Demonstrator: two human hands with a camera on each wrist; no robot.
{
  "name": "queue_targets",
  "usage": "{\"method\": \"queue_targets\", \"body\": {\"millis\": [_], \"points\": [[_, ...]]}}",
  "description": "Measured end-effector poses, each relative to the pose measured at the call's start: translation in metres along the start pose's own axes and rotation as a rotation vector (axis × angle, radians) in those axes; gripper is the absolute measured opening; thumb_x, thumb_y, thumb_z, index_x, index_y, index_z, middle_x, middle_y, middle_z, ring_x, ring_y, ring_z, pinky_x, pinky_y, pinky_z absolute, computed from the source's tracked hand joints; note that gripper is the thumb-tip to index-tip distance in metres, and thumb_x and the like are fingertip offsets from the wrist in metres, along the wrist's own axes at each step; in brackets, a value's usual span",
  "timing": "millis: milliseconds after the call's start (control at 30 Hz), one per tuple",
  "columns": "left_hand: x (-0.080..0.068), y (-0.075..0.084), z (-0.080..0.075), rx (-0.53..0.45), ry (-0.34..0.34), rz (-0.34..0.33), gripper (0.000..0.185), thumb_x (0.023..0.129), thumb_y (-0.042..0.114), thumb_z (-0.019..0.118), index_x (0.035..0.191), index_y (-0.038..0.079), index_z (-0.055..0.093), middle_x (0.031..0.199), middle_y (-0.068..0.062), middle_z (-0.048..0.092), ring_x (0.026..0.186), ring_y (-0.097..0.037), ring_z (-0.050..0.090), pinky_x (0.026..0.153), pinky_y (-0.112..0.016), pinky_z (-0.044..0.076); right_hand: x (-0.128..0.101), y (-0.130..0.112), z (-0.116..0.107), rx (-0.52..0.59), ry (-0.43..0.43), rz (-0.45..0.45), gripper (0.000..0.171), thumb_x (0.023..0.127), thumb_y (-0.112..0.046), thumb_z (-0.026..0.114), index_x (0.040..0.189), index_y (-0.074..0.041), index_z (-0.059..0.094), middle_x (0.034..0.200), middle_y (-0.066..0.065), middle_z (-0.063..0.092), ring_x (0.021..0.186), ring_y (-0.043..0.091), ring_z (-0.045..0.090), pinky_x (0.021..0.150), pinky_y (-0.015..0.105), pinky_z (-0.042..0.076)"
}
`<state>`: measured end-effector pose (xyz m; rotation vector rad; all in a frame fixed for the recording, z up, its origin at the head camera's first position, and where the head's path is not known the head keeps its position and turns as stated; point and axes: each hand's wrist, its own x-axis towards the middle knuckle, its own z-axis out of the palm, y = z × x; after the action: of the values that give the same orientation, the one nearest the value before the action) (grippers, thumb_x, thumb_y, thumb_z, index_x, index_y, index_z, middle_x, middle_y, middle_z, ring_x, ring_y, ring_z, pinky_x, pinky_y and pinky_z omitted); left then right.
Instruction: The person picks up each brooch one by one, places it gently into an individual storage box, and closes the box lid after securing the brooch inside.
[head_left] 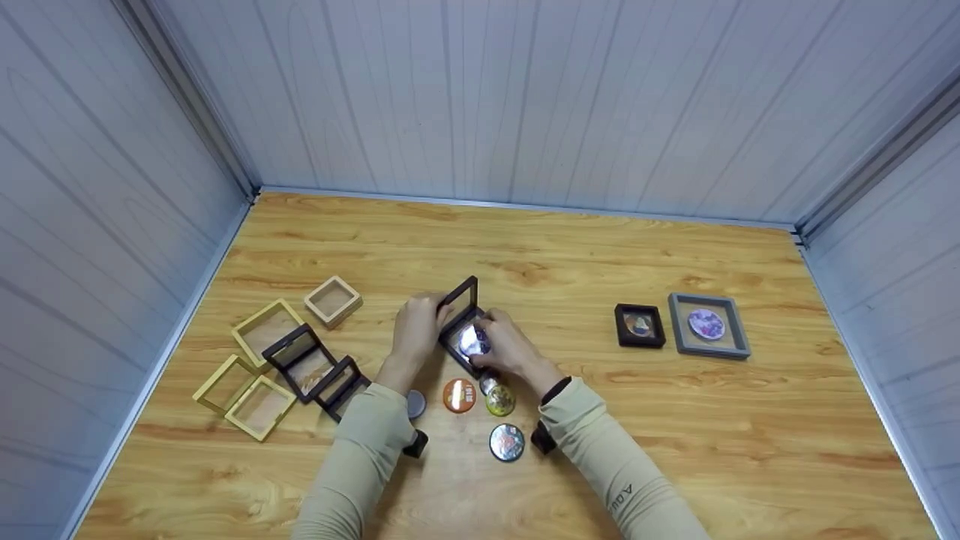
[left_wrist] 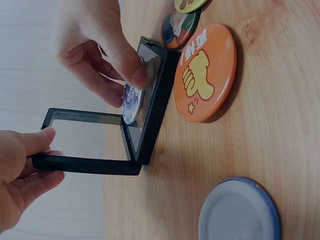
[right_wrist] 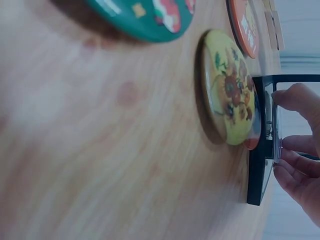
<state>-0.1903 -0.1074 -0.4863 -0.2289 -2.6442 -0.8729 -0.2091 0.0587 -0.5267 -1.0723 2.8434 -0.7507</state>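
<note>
A black hinged display frame (left_wrist: 156, 107) with clear film windows stands unfolded on the table. My left hand (left_wrist: 22, 175) pinches the edge of its raised lid between thumb and fingers. In my right hand (left_wrist: 97, 50) a round pin badge (left_wrist: 131, 102) with a purple and white design is pinched by the rim, against the film of the lower half. Close beside the frame lie an orange badge (left_wrist: 206, 72) with a thumbs-up hand, a yellow sunflower badge (right_wrist: 231, 87), a partly covered badge (head_left: 488, 384) and a teal badge (head_left: 507, 442). A face-down badge (head_left: 415, 404) lies near my left forearm.
On the left lie a cream frame (head_left: 346, 315), a yellow frame (head_left: 244, 330), an unfolded yellow frame (head_left: 288, 403) and two unfolded black frames (head_left: 327, 366) (head_left: 339, 390). At right, a small black frame (head_left: 621, 330) and a grey frame (head_left: 739, 330) each hold a badge. Walls enclose the table.
</note>
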Motion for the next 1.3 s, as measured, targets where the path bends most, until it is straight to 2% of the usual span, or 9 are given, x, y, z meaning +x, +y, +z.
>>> {"method": "queue_targets", "body": {"millis": [400, 800, 1067, 1300], "points": [[-0.001, -0.003, 0.002, -0.007, 0.014, 0.021, 0.009, 0.079, 0.007, 0.064, 0.082, -0.001, 0.068, 0.075, -0.011, 0.064, 0.073, -0.028, 0.061, 0.064, -0.040, 0.048, 0.001, 0.001, 0.003, -0.010, 0.002, -0.007, 0.043, 0.063, -0.020, 0.075, 0.096, 0.003, 0.060, 0.089, 0.012, 0.048, 0.081, 0.023, 0.047, 0.072, 0.034, 0.044], [-0.001, -0.002, 0.001, -0.014, 0.017, 0.023, 0.011, 0.080, 0.009, 0.064, 0.083, 0.000, 0.067, 0.077, -0.012, 0.064, 0.074, -0.028, 0.061, 0.065, -0.040, 0.048, -0.006, 0.001, -0.002, -0.030, -0.009, -0.003, 0.055, 0.071, -0.026, 0.072, 0.114, 0.003, 0.053, 0.101, 0.015, 0.051, 0.095, 0.028, 0.049, 0.085, 0.036, 0.042], [-0.001, -0.001, 0.000, -0.007, 0.023, 0.031, 0.011, 0.080, 0.010, 0.063, 0.084, 0.001, 0.067, 0.079, -0.011, 0.065, 0.077, -0.027, 0.061, 0.066, -0.040, 0.048, -0.015, 0.009, -0.008, 0.011, 0.014, 0.031, 0.053, 0.075, -0.025, 0.070, 0.116, 0.004, 0.052, 0.104, 0.015, 0.051, 0.097, 0.028, 0.049, 0.086, 0.037, 0.041], [-0.002, -0.001, 0.000, -0.009, 0.027, 0.028, 0.010, 0.079, 0.008, 0.064, 0.084, 0.001, 0.068, 0.079, -0.012, 0.065, 0.077, -0.028, 0.061, 0.067, -0.041, 0.048, -0.023, 0.020, -0.014, 0.137, 0.025, 0.078, 0.056, 0.071, -0.019, 0.074, 0.115, 0.006, 0.051, 0.104, 0.015, 0.051, 0.096, 0.027, 0.049, 0.088, 0.037, 0.040]]}}
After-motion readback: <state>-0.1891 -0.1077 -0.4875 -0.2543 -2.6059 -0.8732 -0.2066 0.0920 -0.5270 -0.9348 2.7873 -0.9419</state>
